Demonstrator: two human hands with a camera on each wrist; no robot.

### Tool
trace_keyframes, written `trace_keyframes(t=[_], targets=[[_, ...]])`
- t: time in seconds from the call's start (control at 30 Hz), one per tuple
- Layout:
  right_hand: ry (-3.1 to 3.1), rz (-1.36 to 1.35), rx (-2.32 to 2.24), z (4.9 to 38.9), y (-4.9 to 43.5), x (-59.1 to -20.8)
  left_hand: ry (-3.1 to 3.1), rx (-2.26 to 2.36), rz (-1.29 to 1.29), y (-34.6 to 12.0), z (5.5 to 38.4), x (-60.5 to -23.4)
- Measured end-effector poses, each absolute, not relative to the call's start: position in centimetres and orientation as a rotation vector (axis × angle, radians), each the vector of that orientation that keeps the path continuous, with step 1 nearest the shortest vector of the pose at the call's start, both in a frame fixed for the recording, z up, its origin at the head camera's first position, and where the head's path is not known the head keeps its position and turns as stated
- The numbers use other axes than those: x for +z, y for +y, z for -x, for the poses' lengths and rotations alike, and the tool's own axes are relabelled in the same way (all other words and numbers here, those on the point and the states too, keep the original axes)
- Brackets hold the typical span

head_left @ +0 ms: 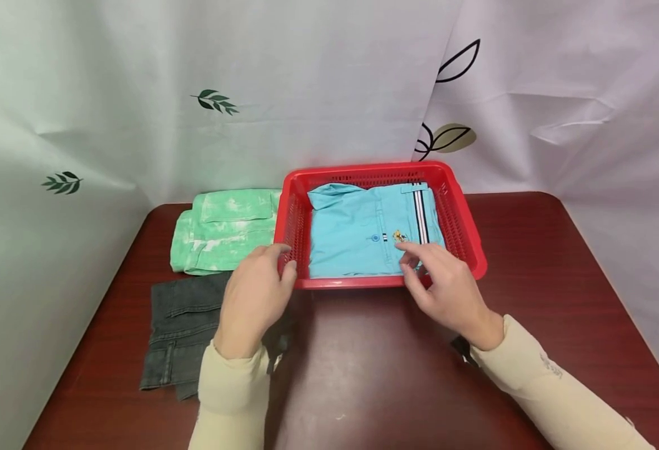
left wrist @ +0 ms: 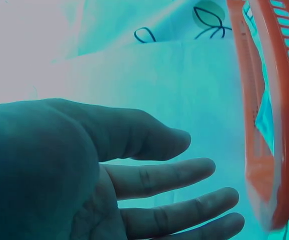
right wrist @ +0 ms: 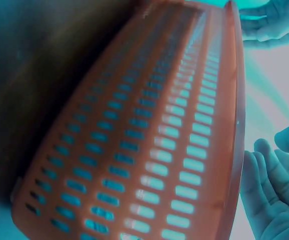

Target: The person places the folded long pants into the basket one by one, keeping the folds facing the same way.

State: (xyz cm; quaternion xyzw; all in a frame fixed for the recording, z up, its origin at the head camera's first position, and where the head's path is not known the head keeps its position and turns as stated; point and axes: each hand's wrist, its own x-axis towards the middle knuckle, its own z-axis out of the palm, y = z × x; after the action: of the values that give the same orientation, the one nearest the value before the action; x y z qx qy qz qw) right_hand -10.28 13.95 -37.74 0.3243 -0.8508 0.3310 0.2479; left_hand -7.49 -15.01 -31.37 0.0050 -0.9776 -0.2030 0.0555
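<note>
Folded light blue pants (head_left: 346,234), with a side stripe and a buttoned pocket, lie in a red plastic basket (head_left: 357,283). My left hand (head_left: 256,294) hovers by the basket's front left corner, holding nothing. In the left wrist view its fingers (left wrist: 179,212) are extended, apart from the basket wall (left wrist: 279,110). Over the front rim towards the right is my right hand (head_left: 444,284), its fingertips above the pants and nothing in its grasp. The right wrist view shows the right hand (right wrist: 277,195) close to the rim with loosely bent fingers; whether it touches is unclear.
Left of the basket lie folded green and white pants (head_left: 233,228). Nearer the front, folded dark grey jeans (head_left: 183,331) are partly behind my left hand. A dark red wooden table (head_left: 363,375) bears everything, with white leaf-print cloth (head_left: 335,94) hanging around its back and sides.
</note>
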Motion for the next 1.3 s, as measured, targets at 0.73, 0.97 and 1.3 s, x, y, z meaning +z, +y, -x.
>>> trace_keyframes(t=[0.73,0.97,1.3], targets=[[-2.427,-1.212,1.069,6.6,9.1,-40.9,-3.126,-0.455,-0.051,-22.7,6.4,-32.3],[-2.717,-1.178,1.242,5.6,7.1,-41.2,-3.222,-0.365,0.026,-25.5,7.1,-33.4],[-2.897,-1.089,1.377,5.2,4.9,-41.9,-3.299,-0.241,0.059,-29.7,8.0,-34.6]])
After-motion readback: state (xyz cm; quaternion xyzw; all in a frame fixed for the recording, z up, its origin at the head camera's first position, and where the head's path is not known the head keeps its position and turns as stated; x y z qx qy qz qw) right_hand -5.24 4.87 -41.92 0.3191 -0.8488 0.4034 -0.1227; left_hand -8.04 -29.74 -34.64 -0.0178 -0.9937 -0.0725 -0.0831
